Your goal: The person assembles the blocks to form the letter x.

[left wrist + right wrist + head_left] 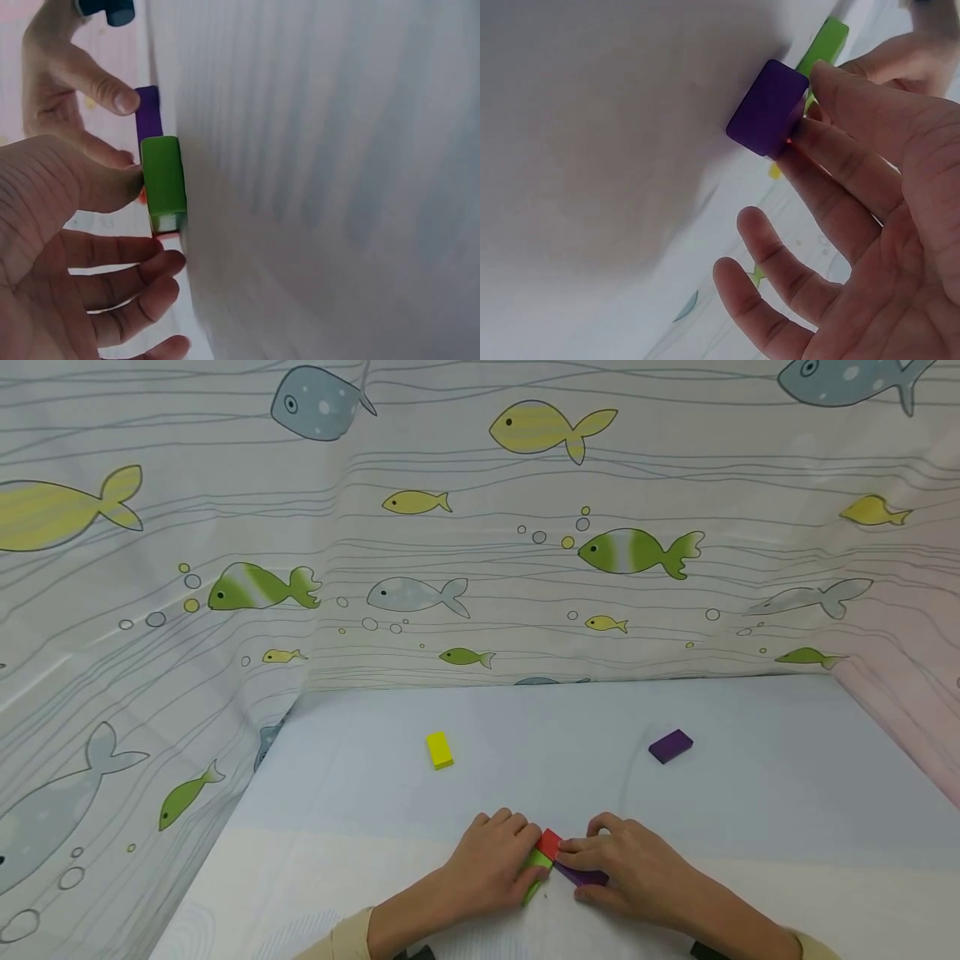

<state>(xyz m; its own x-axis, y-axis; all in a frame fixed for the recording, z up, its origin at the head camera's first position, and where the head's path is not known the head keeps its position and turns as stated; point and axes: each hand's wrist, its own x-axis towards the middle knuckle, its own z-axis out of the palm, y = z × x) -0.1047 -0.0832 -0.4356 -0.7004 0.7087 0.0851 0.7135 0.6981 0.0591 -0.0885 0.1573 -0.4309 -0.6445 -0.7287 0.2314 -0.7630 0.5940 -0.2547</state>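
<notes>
Three small blocks meet corner to corner on the white tabletop in the head view. My left hand (491, 858) pinches the green block (536, 870), thumb on its near side and fingers beyond it. The purple block (581, 874) is held between the thumb and fingers of my right hand (641, 872). At the far ends of both lies the red block (549, 843), with right fingertips right at its edge. In the left wrist view the green block (163, 176) shows end-on under the thumb. The right wrist view shows the purple block (767, 109) between thumb and forefinger, ring and little fingers loose.
Farther back on the table (360, 793) lie a yellow block (439, 750) on the left and another purple block (671, 746) on the right. A fish-patterned cloth (480, 552) hangs behind the table and along its left side. Pink cloth (915, 677) borders the right.
</notes>
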